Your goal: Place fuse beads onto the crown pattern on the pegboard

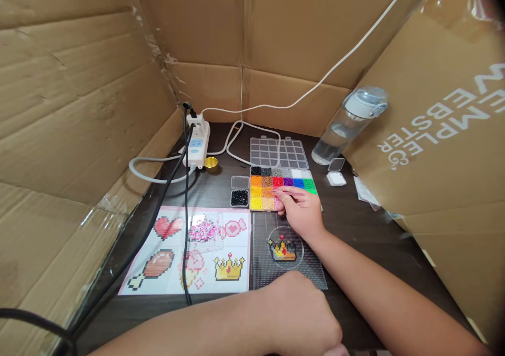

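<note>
Soft light; faint shadows; glare on tape (478,4); edges stretched; upper-right corner dark.

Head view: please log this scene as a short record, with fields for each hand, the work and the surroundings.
Right hand: holds a slim tool, apparently tweezers, over the bead case
Left hand: curled; whether it holds anything is hidden
Work: bead crown on the clear pegboard
Left of pegboard: pattern sheet, including a printed crown
Back left: power strip
Back right: water bottle
</note>
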A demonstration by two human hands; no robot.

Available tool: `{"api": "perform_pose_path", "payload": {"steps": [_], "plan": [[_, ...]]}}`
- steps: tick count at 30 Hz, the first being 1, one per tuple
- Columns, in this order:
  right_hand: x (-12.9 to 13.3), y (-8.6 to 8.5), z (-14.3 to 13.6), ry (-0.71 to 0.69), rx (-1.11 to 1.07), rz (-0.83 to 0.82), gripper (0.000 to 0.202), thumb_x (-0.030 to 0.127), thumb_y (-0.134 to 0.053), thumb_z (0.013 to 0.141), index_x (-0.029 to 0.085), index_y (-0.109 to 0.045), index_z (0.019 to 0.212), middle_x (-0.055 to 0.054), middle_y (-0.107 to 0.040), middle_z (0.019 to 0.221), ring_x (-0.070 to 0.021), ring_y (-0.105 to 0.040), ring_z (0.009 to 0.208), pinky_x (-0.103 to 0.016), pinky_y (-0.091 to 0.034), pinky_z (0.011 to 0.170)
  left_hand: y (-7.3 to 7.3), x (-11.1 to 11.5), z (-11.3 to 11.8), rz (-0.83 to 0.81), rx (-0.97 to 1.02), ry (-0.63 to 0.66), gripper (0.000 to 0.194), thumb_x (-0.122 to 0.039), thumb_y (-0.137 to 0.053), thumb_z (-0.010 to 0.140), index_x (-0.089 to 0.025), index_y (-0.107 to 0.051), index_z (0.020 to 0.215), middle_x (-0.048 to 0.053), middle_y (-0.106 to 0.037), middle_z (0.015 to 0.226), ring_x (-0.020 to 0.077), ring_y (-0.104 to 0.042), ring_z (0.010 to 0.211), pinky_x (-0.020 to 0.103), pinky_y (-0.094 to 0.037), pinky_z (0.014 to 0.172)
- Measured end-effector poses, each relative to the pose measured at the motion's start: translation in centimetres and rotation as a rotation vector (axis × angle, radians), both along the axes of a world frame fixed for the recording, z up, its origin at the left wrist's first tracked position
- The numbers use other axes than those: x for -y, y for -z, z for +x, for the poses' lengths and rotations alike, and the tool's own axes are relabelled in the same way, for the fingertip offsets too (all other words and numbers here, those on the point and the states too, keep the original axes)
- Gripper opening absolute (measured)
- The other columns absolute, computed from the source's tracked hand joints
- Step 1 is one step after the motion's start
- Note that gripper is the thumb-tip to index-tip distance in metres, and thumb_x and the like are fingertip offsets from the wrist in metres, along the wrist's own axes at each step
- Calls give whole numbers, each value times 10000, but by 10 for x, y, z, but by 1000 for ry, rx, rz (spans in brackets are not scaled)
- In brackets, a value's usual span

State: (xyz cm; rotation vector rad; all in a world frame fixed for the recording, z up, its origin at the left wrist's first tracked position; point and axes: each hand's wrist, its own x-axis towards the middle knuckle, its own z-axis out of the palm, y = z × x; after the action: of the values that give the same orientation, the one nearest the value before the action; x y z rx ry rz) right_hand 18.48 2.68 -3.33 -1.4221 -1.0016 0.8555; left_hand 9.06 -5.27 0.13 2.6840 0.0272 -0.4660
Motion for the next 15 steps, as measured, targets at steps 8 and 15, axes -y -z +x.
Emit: {"api": "perform_pose_path", "payload": {"steps": [8, 15], "plan": [[-1, 3, -1, 10, -26, -17, 275, 371, -724, 699, 118, -729, 807, 2, -628, 494, -110, -574, 406, -230, -544, 419, 10, 2, 0, 13, 73, -1, 430, -491, -364, 936, -220, -681, 832, 4, -685, 728, 219, -671, 648, 332, -422, 415], [-1, 2, 0, 17, -19, -17, 282, 383, -731, 692, 122, -730, 799, -7, -639, 501, -123, -589, 410, -244, -550, 419, 13, 2, 0, 3, 135, -13, 405, -476, -415, 918, -210, -685, 773, 7, -671, 663, 213, -657, 580, 305, -398, 382]]}}
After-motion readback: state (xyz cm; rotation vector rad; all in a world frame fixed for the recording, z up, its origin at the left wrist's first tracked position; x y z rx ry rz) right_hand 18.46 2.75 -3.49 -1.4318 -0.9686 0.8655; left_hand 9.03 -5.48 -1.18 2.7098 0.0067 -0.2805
